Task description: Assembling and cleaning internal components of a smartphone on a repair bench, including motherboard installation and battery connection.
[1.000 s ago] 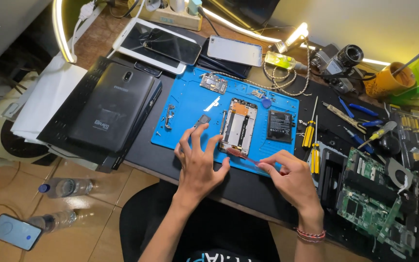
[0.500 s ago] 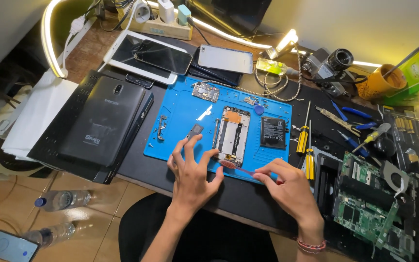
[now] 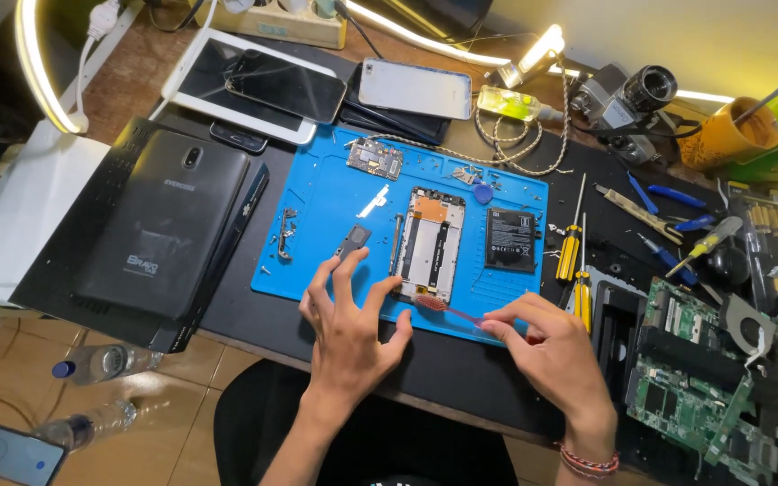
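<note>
The opened phone (image 3: 429,243) lies back-up, its insides showing, near the middle of the blue work mat (image 3: 317,207), which sits toward the desk's front edge. The left hand (image 3: 348,328) rests spread on the mat's front part, fingers splayed and holding nothing, the index fingertip touching the phone's lower left corner. The right hand (image 3: 551,351) pinches the handle of a red toothbrush (image 3: 447,309) between thumb and fingers; the brush head lies against the phone's bottom edge. A black battery (image 3: 510,239) lies just beside the phone on its right, still on the mat. A small circuit board (image 3: 375,158) sits near the mat's back edge. Two yellow-handled screwdrivers (image 3: 570,252) lie just off the mat's right edge. A black tablet (image 3: 168,220) rests face down toward the desk's left edge.
</note>
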